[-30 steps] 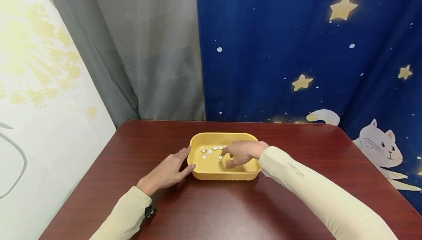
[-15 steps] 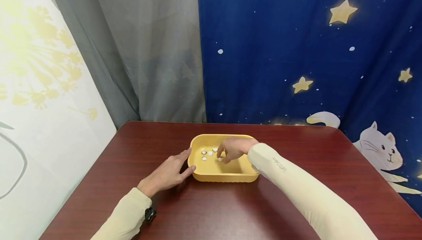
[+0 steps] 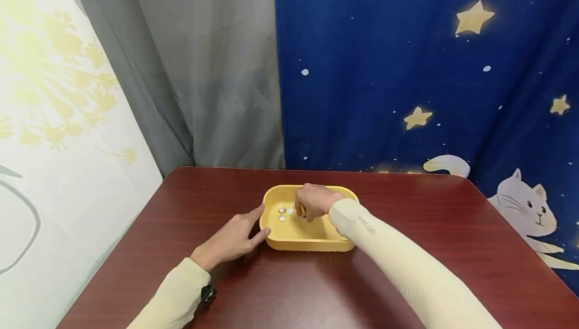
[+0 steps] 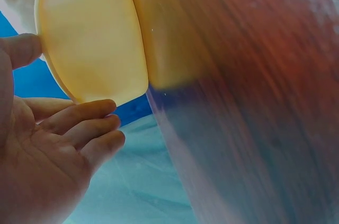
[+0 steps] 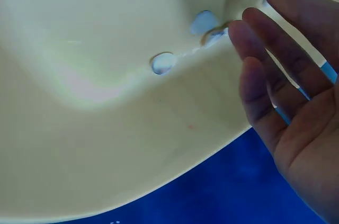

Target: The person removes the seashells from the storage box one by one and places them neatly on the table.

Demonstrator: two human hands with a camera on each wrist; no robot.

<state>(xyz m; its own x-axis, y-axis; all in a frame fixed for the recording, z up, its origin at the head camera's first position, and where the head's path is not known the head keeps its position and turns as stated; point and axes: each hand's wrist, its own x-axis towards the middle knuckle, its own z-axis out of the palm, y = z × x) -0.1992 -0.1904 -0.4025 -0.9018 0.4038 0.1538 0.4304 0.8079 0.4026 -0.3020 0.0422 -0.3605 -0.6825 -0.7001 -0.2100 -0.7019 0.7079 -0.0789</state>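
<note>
My left hand [image 3: 231, 238] rests against the left end of a yellow plastic basin [image 3: 312, 244], thumb and fingertips at the rim. In the left wrist view this hand [image 4: 55, 144] lies along the basin's outer wall [image 4: 92, 33] with its fingers extended. My right hand [image 3: 316, 201] reaches down into the basin over small white shell-like pieces [image 3: 282, 218]. Seen from the right wrist, the hand [image 5: 296, 91] has loosely bent fingers, with nothing visible pinched between them. Its fingertips are close to a white piece [image 5: 214, 36]; contact is hard to tell. The hand partly hides the other pieces.
A dark red-brown table [image 3: 217, 188] bears the basin near its middle. Behind it hang a grey curtain [image 3: 226, 68] and a blue star-patterned curtain [image 3: 362, 68]. A white patterned panel [image 3: 68, 168] stands at the left. The left wrist wears a dark device [image 3: 208, 294].
My right hand has moved left and slightly away from me inside the basin, covering pieces that showed earlier. The left hand stays at the basin's left end.
</note>
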